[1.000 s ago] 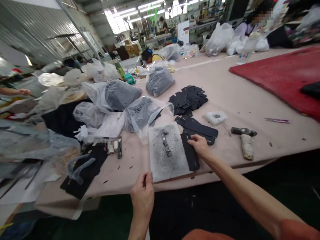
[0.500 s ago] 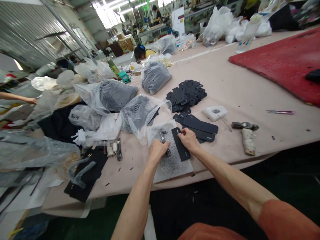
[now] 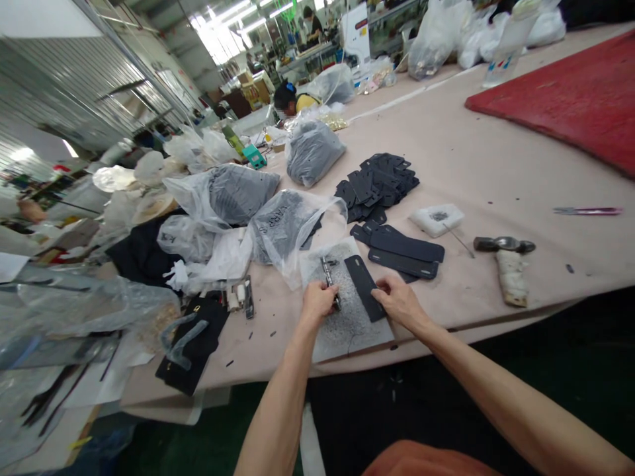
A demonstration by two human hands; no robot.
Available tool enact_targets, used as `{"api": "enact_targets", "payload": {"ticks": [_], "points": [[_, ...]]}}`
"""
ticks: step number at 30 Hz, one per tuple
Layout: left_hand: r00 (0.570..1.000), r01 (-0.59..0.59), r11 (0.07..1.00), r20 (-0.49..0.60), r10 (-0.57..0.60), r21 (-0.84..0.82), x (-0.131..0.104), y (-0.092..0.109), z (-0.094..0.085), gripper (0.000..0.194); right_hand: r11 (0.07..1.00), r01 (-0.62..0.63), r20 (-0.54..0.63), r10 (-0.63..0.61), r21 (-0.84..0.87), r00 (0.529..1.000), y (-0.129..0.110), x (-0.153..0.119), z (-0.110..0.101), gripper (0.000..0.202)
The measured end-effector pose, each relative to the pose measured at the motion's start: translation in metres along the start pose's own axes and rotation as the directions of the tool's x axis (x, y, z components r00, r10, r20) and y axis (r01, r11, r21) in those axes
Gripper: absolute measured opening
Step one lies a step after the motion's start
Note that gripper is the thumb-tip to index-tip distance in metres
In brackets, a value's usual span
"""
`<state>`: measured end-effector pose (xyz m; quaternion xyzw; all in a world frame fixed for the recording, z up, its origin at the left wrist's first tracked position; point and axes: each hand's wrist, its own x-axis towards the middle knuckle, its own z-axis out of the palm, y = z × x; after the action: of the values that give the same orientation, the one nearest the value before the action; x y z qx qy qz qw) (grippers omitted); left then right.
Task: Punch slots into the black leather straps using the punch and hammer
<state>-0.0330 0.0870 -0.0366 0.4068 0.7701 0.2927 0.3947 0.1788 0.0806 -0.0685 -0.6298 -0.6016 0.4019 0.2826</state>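
On the speckled board (image 3: 342, 340), at the near edge of the table (image 3: 282, 363), working with 2 bare hands. Gripping the metal tool (image 3: 326, 268) in the left hand (image 3: 319, 301), with fingers curled in around its lower part and not spread. Touching the right long edge of the dark strip (image 3: 364, 291) with the right hand (image 3: 397, 301), with thumb and forefinger brought close together; cannot tell whether pinching that edge or only pressing against it. Can see the dark strip lying flat across the right side of the speckled board, just beside the metal tool, with 1 slot near its far end.

Just beyond the right hand, can see the loose strips (image 3: 407, 254), overlapping, and past them the heap of dark pieces (image 3: 380, 185). Farther right, can make out the white block (image 3: 436, 220) with 1 thin rod (image 3: 461, 241) slanting from it, the hammer (image 3: 513, 281) with a wrapped handle, and the pink-handled tool (image 3: 590, 211). Near the far left corner of the speckled board, can see the clear bag (image 3: 278, 225) with dark contents. Across the table, can spot 1 person in yellow (image 3: 305, 102).
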Motion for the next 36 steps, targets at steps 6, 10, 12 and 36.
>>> {"api": "enact_targets", "payload": {"ticks": [6, 10, 12, 36], "points": [[0.998, -0.046, 0.941, 0.026, 0.057, -0.335, -0.020, -0.006, -0.002, 0.030, 0.996, -0.057, 0.088, 0.052, 0.061, 0.995, 0.010, -0.030, -0.003, 0.020], [0.984, -0.111, 0.869, 0.068, 0.164, -0.482, -0.030, -0.011, 0.009, 0.034, 0.991, -0.051, 0.054, 0.044, 0.124, 0.998, 0.017, -0.031, 0.003, 0.025], [0.972, -0.176, 0.852, 0.051, 0.231, -0.493, -0.034, -0.012, 0.018, 0.028, 0.990, -0.037, 0.027, 0.034, 0.135, 0.999, 0.019, -0.029, 0.006, 0.028], [0.830, -0.548, 0.822, 0.025, 0.557, -0.154, -0.045, -0.015, 0.044, 0.017, 0.947, 0.316, -0.184, -0.301, 0.058, 0.936, 0.022, -0.036, 0.021, 0.018]]}}
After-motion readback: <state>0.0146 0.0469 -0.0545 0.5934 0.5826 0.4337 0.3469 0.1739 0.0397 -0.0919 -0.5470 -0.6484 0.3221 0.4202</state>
